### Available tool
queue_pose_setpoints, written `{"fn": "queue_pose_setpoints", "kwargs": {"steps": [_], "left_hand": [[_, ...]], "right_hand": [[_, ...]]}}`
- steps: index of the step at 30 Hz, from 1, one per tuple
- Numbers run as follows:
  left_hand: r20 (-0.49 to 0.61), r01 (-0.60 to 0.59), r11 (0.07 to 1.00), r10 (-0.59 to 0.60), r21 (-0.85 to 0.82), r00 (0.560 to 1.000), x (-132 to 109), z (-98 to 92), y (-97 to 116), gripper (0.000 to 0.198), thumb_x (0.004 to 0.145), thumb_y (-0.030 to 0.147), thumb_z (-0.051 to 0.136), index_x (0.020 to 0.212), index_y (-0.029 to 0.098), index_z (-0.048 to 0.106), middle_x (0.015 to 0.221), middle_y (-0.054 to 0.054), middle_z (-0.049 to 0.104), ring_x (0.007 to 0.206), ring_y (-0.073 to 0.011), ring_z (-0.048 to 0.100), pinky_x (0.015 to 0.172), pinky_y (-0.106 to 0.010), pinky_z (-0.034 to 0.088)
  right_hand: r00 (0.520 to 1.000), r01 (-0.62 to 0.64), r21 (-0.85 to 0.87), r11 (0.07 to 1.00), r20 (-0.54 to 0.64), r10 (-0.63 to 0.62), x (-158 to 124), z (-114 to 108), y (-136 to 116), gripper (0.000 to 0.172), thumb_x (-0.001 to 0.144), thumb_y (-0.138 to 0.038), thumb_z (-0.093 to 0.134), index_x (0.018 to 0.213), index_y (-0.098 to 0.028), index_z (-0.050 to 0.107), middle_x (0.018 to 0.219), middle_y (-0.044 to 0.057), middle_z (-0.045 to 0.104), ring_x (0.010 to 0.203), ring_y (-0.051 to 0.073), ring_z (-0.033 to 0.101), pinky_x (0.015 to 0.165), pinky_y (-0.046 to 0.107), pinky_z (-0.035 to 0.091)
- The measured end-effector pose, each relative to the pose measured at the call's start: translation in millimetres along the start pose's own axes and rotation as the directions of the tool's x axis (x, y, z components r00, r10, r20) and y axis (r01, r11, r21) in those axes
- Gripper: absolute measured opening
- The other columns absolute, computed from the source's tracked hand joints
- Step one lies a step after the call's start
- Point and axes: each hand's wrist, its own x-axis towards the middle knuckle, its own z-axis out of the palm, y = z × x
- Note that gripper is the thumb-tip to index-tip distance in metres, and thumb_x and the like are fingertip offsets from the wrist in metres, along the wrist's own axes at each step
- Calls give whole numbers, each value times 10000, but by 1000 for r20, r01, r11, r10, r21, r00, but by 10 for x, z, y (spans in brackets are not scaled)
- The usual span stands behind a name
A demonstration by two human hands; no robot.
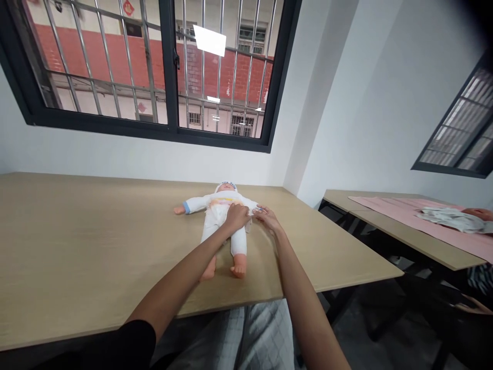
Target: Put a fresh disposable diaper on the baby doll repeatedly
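A baby doll (215,216) in white clothes lies on its back on the wooden table (96,241), head toward the window, bare feet toward me. My left hand (237,216) rests on the doll's belly, fingers curled and pinching the white cloth. My right hand (266,217) is at the doll's far-side arm, fingers closed on the sleeve end. Both my forearms reach across the table's front edge.
A barred window (154,67) sits above the table against the white wall. To the right stands a second table (404,231) with a pink cloth (442,226), a bundle of white clothing and another doll's head at the frame edge. A dark gap separates the tables.
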Motion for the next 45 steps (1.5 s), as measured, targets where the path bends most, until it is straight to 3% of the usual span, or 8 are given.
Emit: {"fn": "queue_pose_setpoints", "kwargs": {"steps": [6, 14, 19, 24, 27, 32, 39, 45], "left_hand": [[-84, 17, 999, -20, -42, 996, -31, -3, -20, 164, 787, 213, 464, 744, 168, 615, 786, -72, 669, 798, -221, 596, 743, -345, 356], [-87, 57, 998, -59, -22, 994, -16, 25, -3, 157, 805, 206, 442, 770, 165, 589, 782, -81, 660, 793, -231, 603, 754, -356, 353], [-109, 93, 995, -95, -22, 989, -6, 26, -12, 149, 819, 215, 445, 811, 161, 584, 773, -84, 659, 790, -238, 610, 745, -349, 357], [-93, 108, 992, -113, -60, 989, 7, 44, -26, 125, 782, 143, 489, 869, 180, 571, 783, -46, 665, 779, -212, 617, 735, -320, 361], [-99, 103, 992, -110, -68, 989, -4, 26, -14, 82, 811, 190, 496, 853, 181, 565, 785, -48, 663, 786, -215, 617, 733, -323, 362], [-136, 23, 989, -43, -145, 990, -71, -68, -1, 189, 900, 285, 405, 849, 189, 559, 763, -27, 647, 775, -196, 600, 747, -323, 365], [-148, -175, 966, 148, -191, 978, -137, -114, -39, 138, 818, 248, 503, 779, 207, 629, 784, 3, 656, 784, -172, 577, 742, -307, 355], [-106, -172, 972, 156, -163, 982, -139, -111, -38, 233, 837, 280, 473, 802, 211, 694, 829, -30, 674, 838, -199, 574, 756, -325, 357]], "right_hand": [[996, 76, -51, 996, -35, -78, 72, -63, 39, 494, 571, -204, 796, 1016, -171, 584, 787, -12, 679, 701, 96, 621, 671, 196, 506], [999, 29, 34, 999, -21, -29, 41, -58, -9, 449, 585, -138, 757, 995, -180, 579, 790, -13, 666, 677, 92, 608, 636, 184, 519], [999, 23, 69, 997, -30, -21, 86, -100, 14, 389, 628, -188, 751, 978, -185, 583, 736, -21, 633, 616, 80, 576, 553, 171, 512], [999, 32, 82, 996, 5, -33, 77, -70, -23, 349, 649, -206, 735, 968, -194, 594, 753, -23, 619, 603, 73, 559, 525, 156, 494], [997, 39, 99, 994, 62, -45, 35, -34, -75, 357, 657, -211, 728, 991, -202, 601, 750, -23, 615, 605, 77, 554, 524, 160, 491], [995, 54, 67, 996, 81, -59, -1, -13, -111, 387, 662, -229, 715, 1031, -206, 597, 761, -27, 602, 611, 75, 545, 554, 161, 491], [995, 59, 40, 997, 83, -62, -30, 26, -141, 387, 645, -221, 696, 1022, -206, 605, 800, -21, 618, 655, 82, 555, 600, 161, 486], [995, 53, 64, 997, 87, -58, -99, 79, -186, 407, 626, -183, 691, 1022, -213, 603, 875, -12, 644, 697, 91, 567, 602, 164, 477]]}}
